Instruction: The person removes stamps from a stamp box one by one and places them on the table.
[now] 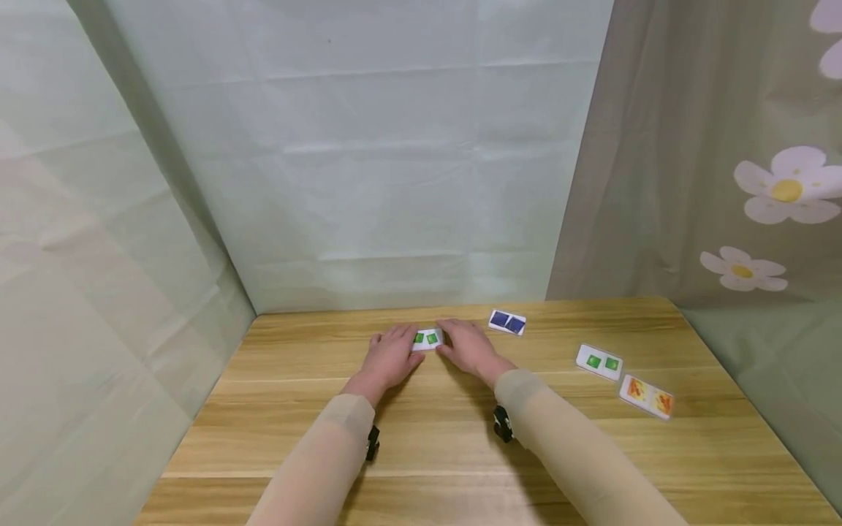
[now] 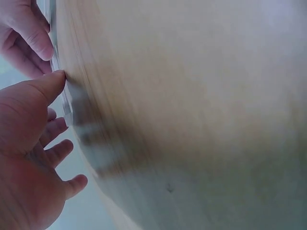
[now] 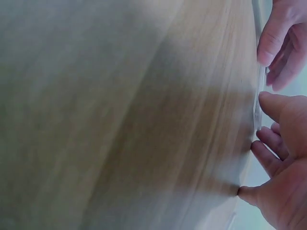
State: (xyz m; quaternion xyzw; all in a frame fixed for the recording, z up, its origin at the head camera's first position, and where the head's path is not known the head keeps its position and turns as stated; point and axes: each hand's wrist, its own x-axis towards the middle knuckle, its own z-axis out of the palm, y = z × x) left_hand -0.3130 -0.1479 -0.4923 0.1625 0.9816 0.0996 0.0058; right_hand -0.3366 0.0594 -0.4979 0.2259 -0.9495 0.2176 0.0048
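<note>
A person's two bare hands meet over a small card at the far part of a wooden table. The left hand is at the card's left end, its thumb along the near edge and its fingers lying over that end, so the card is held between them. The right hand grips the opposite end the same way, thumb at the near corner and fingers at the far one. The white card with two green squares sits directly between the hands, its face upward; whether it rests fully on the wood is hard to tell. Both wrist views look low across the tabletop and show the card only as a thin, clear edge beside the thumbs. Just to the right of the right hand and slightly beyond it lies a card with two dark blue squares. Well to the right of that hand, a little nearer the person, is a second green-square card, and just past it, nearer still, an orange-patterned card. Pale beige sleeves cover the forearms behind the hands. Beyond the hands hangs a pale cloth; to their far right, a taupe cloth bears white flowers.
</note>
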